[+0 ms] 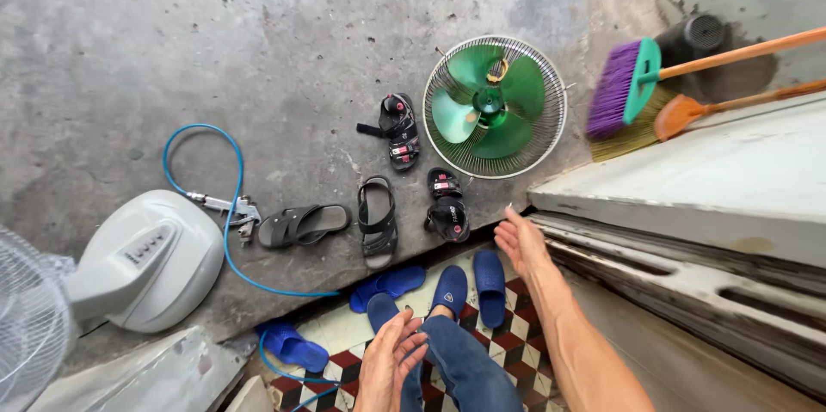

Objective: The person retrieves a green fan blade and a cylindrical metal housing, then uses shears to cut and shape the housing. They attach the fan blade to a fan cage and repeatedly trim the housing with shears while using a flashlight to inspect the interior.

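Green plastic fan blades in a round wire grille (494,107) lie flat on the grey concrete floor (172,51), upper centre of the frame. Right hand (521,242) reaches out open and empty, fingers spread, just below the grille and beside a small black strapped sandal (447,208). Left hand (389,360), open too, rests on the blue-jeaned knee (460,369), bottom centre.
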